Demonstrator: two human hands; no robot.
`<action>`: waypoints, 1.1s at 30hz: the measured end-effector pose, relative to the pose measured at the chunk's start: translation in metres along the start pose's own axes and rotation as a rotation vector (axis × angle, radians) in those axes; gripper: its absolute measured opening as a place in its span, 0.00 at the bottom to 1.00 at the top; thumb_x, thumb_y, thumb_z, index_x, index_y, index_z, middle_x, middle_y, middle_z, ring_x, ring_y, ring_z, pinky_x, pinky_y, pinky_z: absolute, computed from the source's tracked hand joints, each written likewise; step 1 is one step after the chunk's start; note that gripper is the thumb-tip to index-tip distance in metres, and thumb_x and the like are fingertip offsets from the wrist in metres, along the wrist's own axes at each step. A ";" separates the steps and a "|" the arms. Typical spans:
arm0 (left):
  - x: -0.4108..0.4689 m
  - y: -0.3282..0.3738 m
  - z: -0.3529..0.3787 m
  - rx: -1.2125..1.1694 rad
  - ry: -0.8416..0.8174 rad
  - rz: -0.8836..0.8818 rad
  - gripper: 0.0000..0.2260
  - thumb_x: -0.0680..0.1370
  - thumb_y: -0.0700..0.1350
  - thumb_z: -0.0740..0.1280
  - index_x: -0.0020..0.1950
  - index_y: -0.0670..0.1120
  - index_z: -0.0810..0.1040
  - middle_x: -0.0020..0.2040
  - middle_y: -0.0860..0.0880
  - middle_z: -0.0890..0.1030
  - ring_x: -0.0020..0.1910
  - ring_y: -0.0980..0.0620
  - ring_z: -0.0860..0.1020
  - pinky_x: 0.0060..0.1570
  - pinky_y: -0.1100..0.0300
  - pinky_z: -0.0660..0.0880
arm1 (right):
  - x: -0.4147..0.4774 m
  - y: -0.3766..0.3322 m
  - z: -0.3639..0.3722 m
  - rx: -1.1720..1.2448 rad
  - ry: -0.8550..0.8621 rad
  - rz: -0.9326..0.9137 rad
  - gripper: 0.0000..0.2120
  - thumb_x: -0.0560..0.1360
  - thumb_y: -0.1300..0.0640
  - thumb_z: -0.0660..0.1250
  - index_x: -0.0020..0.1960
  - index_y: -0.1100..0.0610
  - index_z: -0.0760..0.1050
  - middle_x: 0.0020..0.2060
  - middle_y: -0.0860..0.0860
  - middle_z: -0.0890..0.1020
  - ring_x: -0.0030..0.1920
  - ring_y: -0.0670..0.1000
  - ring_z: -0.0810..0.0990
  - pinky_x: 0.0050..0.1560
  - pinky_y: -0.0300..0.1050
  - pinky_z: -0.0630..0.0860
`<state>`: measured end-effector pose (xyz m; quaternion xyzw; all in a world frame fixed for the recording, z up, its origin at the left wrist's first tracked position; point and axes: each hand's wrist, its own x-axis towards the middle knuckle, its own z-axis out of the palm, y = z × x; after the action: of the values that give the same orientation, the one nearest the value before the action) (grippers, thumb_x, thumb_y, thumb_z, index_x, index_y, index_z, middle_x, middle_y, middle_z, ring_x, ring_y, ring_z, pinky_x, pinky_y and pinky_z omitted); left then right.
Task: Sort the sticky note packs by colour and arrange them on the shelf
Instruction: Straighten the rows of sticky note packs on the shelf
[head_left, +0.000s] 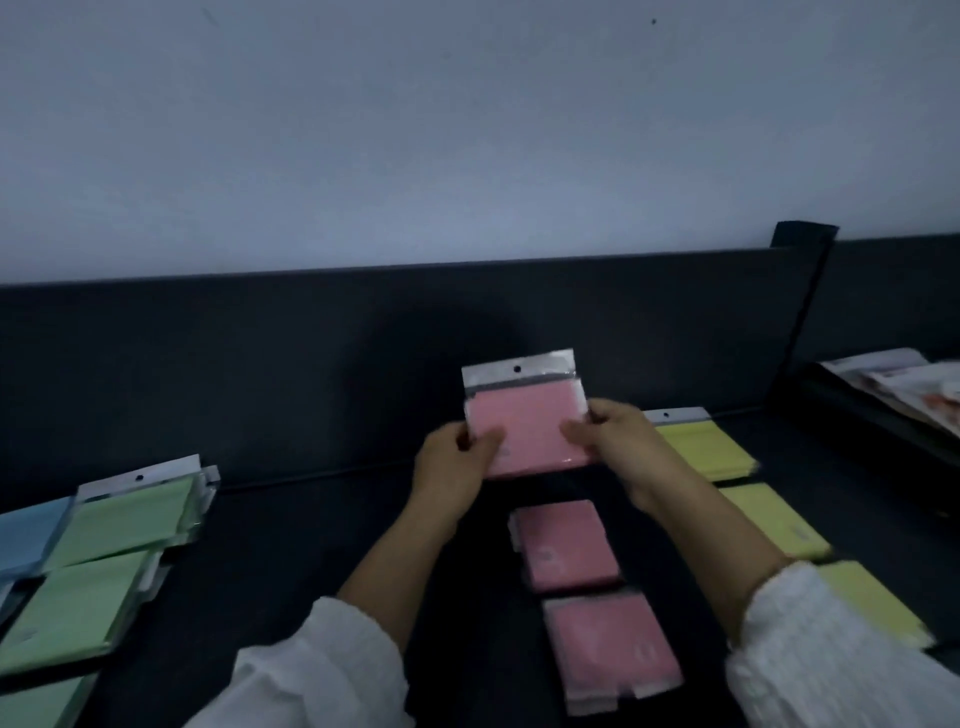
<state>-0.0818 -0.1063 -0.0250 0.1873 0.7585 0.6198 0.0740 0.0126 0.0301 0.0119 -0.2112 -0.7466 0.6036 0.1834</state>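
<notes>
1. The pink pack (527, 421) sits in a glossy clear wrapper and is pinched only along its lower side edges. It could slide out or tip, and then land crooked across the pink row below.
2. The two pink packs on the shelf (569, 545) lie in the lower centre of the frame, directly under the forearms. The right sleeve (831, 649) overlaps the yellow packs (701, 449) at the right. A careless pull back could drag either column out of line.
3. The light is dim, so the green packs (130, 519) and the blue pack (28, 535) at the lower left may be easy to confuse.
4. The held pack is in the centre of the frame between the hands, with its hang tab pointing up.
5. The left hand (457, 467) has its grip clamped on the lower left edge, and the right hand (618, 447) on the right edge. Both thumbs are on the front face.
6. The pack is just beyond the far end of the pink column. Whether it touches the shelf (311, 545) cannot be told.
</notes>
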 end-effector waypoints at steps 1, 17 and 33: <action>0.004 -0.008 0.009 -0.021 -0.003 -0.041 0.11 0.75 0.47 0.68 0.52 0.42 0.80 0.49 0.45 0.83 0.48 0.47 0.81 0.50 0.54 0.76 | 0.007 0.013 -0.002 0.020 0.048 0.016 0.07 0.74 0.66 0.65 0.47 0.56 0.79 0.42 0.53 0.83 0.39 0.49 0.80 0.45 0.41 0.78; 0.013 -0.048 0.036 0.398 0.137 0.106 0.13 0.76 0.53 0.66 0.42 0.44 0.80 0.37 0.50 0.80 0.37 0.55 0.77 0.39 0.61 0.74 | 0.041 0.073 0.003 -0.288 0.157 0.042 0.09 0.75 0.57 0.64 0.49 0.62 0.79 0.42 0.54 0.81 0.36 0.46 0.74 0.33 0.37 0.69; 0.003 -0.011 0.011 0.598 0.037 -0.009 0.21 0.78 0.57 0.60 0.49 0.40 0.81 0.42 0.49 0.80 0.40 0.55 0.75 0.37 0.63 0.69 | 0.043 0.070 -0.005 -0.232 0.167 0.071 0.25 0.78 0.51 0.61 0.70 0.62 0.65 0.63 0.57 0.75 0.57 0.52 0.74 0.51 0.37 0.66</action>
<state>-0.0828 -0.0969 -0.0375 0.1861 0.9095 0.3718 0.0046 -0.0147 0.0699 -0.0547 -0.3066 -0.7857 0.4996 0.1976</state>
